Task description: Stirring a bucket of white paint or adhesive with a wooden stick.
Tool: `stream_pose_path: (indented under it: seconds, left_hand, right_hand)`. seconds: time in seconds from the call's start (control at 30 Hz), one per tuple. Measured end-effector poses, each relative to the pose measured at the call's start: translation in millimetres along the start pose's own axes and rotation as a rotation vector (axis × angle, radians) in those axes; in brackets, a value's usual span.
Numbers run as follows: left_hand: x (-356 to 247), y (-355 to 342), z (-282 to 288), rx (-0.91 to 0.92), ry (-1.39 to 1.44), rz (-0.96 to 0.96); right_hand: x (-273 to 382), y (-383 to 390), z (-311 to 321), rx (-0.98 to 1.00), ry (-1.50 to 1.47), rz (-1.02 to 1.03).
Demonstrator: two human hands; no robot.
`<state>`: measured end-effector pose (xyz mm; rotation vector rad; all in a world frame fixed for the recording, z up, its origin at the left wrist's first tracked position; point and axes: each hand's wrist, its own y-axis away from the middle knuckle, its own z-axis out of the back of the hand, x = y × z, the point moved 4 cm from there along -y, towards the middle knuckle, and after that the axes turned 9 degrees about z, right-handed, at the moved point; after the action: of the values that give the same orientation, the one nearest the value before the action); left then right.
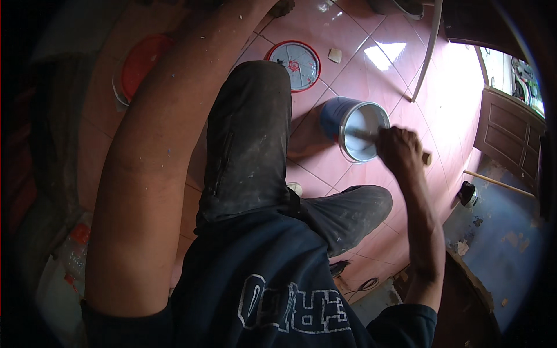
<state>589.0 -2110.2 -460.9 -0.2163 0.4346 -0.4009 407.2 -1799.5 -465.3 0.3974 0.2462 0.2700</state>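
Note:
My right hand (400, 151) is closed around the wooden handle of a paintbrush (427, 158). The brush's blurred dark head reaches over the rim and into a blue paint bucket (335, 119) holding pale bluish-white paint (361, 124). The bucket stands on the tiles in front of my knees, its mouth facing up toward me. My left arm stretches far forward across the left side. Only a small, dark part of my left hand (282, 7) shows at the top edge, and its fingers are not clear.
A grey round lid with a red rim (295, 65) lies beyond my left knee, near a small pale block (335, 55). A red round thing (142, 64) is partly behind my left arm. At right are a wooden stick (499, 183), a dark pot-like object (467, 194) and a brown door (507, 130).

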Motion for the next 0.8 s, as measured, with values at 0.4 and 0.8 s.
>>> stream_pose_path:
  seconds: [0.4, 0.8]
  left_hand:
    - [9.4, 0.4, -0.7, -0.047, 0.013, -0.011]
    - [-2.8, -2.4, -2.4, -0.04, 0.007, -0.04]
  right_hand:
    - [-53.6, 51.6, -71.7, 0.233, 0.004, -0.22]
    - [-51.5, -4.3, 1.3, 0.118, -0.07, -0.192]
